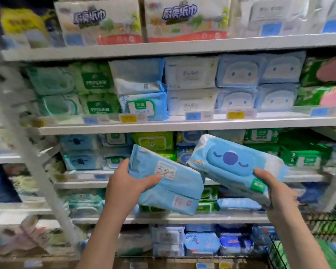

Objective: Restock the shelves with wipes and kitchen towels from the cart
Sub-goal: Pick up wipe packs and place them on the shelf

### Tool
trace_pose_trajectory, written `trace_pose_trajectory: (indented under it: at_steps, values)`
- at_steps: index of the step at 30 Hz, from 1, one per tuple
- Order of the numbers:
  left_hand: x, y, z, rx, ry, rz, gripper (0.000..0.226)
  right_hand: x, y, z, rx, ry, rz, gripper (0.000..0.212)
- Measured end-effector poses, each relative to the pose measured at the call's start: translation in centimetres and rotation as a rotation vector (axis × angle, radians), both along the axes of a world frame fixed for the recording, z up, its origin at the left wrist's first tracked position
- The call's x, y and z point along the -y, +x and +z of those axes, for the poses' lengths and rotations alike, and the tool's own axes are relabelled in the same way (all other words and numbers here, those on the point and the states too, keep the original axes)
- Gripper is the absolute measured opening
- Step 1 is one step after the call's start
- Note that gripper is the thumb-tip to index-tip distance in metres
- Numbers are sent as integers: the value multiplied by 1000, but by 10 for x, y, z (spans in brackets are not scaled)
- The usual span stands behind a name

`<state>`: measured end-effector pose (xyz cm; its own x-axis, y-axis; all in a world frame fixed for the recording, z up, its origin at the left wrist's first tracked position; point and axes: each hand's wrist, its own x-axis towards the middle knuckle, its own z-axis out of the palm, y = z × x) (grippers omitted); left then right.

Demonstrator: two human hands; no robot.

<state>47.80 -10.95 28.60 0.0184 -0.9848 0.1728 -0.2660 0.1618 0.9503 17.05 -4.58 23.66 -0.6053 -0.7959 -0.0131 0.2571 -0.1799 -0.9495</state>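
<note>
Store shelving fills the head view, white boards stacked one above another and packed with soft goods. On the top shelf (163, 49) stand kitchen towel packs (184, 18), white with a red band along the bottom. The shelf below (182, 125) carries stacked wipes in green, blue and white wrappers, with yellow and blue price tags (128, 118) along its front edge. Lower boards hold more wipes, among them pale blue packs with a sleepy face (80, 150) at the left of the third level.

In front of that third level, the left hand (124, 183) grips a blue wipes pack (173, 183) by its left end, thumb on top and fingers underneath; the pack is turned with its printed back seam toward the camera and tilts down to the right. The right hand (275, 191) grips a second wipes pack (231, 164) by its right end, face side up, showing a blue lid with closed eyes and a round nose. The two packs sit side by side, their inner ends close or touching, both held in the air clear of the shelves. At the bottom right corner shows the black wire cart (279, 253), with green and blue packs inside it.
</note>
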Motion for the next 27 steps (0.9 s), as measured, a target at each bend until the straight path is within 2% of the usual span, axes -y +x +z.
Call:
trace_pose_trajectory:
  at_steps: [2,7,14,19,24,27]
  values:
    - [0,17,7,-28,-10,75,66,24,15,9,-5,-18,108,27]
    - [-1,50,15,-79,-19,233,41,78,47,27,15,-30,237,16]
    - [-7,94,-24,-172,44,375,44,122,94,1,-16,56,431,31]
    - [7,140,-50,-249,98,430,43,164,150,-21,-22,102,487,15]
    - [43,213,-61,-266,105,475,41,223,231,-38,-67,148,522,31]
    - [71,262,-62,-243,108,465,36,259,287,-44,-62,109,512,32]
